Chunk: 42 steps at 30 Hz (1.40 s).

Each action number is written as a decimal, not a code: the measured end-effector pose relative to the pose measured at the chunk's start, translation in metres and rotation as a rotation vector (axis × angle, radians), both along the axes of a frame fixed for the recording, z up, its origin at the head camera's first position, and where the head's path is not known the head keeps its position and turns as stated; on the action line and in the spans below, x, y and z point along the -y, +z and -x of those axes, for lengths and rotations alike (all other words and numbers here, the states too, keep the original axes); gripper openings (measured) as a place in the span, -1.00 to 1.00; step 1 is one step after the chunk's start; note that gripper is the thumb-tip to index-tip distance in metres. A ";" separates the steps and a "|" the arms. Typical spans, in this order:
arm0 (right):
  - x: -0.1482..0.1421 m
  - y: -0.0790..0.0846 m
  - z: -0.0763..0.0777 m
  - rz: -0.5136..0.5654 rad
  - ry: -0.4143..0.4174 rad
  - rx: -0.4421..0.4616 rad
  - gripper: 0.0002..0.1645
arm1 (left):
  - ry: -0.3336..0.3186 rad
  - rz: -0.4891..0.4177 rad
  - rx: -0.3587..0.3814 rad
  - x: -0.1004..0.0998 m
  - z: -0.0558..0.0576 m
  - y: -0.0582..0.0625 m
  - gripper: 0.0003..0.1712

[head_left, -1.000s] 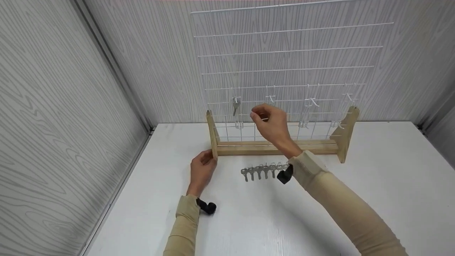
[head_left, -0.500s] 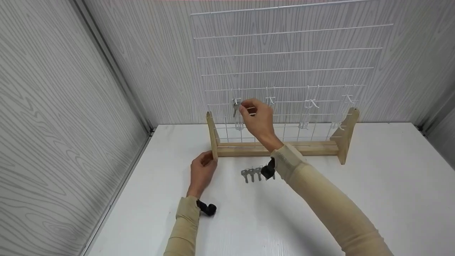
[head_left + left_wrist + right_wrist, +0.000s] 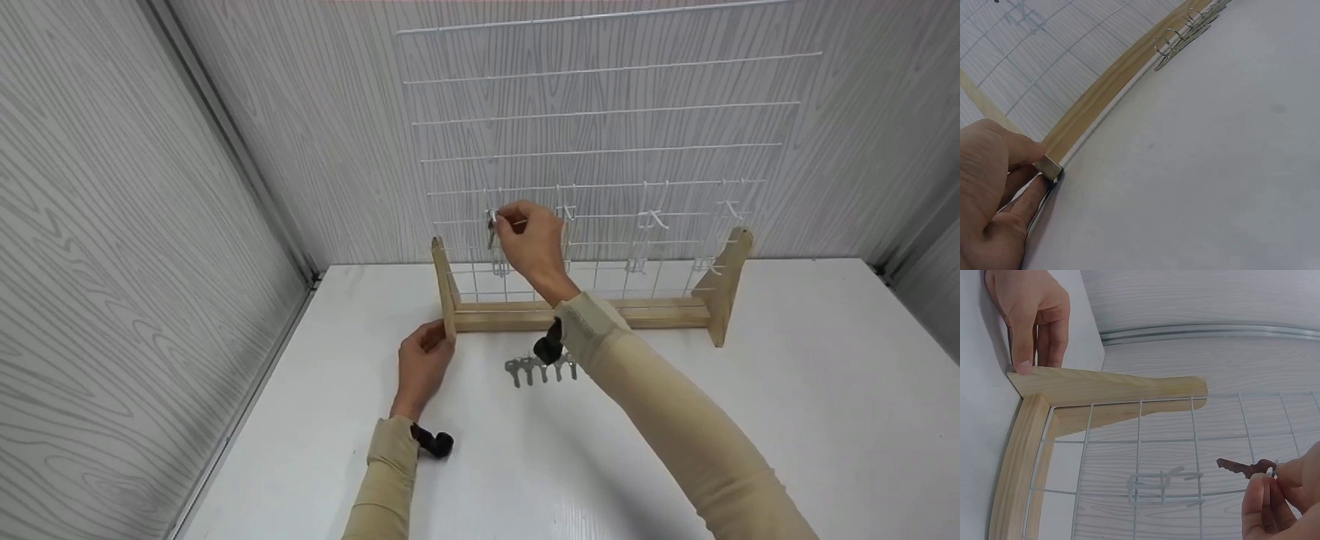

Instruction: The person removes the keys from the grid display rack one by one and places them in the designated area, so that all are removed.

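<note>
My right hand [image 3: 532,244] is raised in front of the white wire grid [image 3: 585,152], at its left upper hook. Thumb and fingers pinch the ring end of a metal key [image 3: 1238,467], whose toothed blade juts out past the fingertips in the right wrist view. Much of this key is covered by the fingers in the head view. Down on the table, my left hand [image 3: 424,364] holds the front corner of the stand's left wooden side [image 3: 444,281] between thumb and fingers. A row of several keys with rings [image 3: 1176,45] lies in front of the stand.
Further white hooks [image 3: 656,219] hang on the grid to the right of my right hand. The right wooden side [image 3: 726,289] and a wooden base bar [image 3: 667,313] support the grid. Grey wood-grain walls [image 3: 112,262] stand at the left and behind.
My right hand has moved left across the grid to the hanging key and now pinches it at the ring. The left hand stays on the stand's corner.
</note>
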State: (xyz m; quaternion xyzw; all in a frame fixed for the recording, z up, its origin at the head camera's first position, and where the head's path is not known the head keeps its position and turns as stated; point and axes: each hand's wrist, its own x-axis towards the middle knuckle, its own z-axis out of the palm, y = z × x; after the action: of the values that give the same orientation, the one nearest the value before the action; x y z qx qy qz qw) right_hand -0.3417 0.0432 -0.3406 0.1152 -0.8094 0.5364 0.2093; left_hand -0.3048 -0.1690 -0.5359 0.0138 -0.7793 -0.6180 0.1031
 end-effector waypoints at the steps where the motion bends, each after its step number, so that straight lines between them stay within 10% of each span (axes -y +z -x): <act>1: 0.000 0.000 0.000 -0.004 -0.001 0.004 -0.77 | -0.001 0.000 -0.001 0.000 0.000 0.000 -0.61; 42: -0.011 0.011 -0.022 -0.022 0.094 -0.080 -0.80 | 0.001 -0.001 -0.012 0.000 0.002 -0.001 -0.60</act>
State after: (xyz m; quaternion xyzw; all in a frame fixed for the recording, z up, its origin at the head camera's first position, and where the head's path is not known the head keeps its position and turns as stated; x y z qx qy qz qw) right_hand -0.3194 0.0543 -0.3295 0.1766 -0.8001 0.5315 0.2148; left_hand -0.3067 -0.1691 -0.5365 0.0105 -0.7783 -0.6185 0.1081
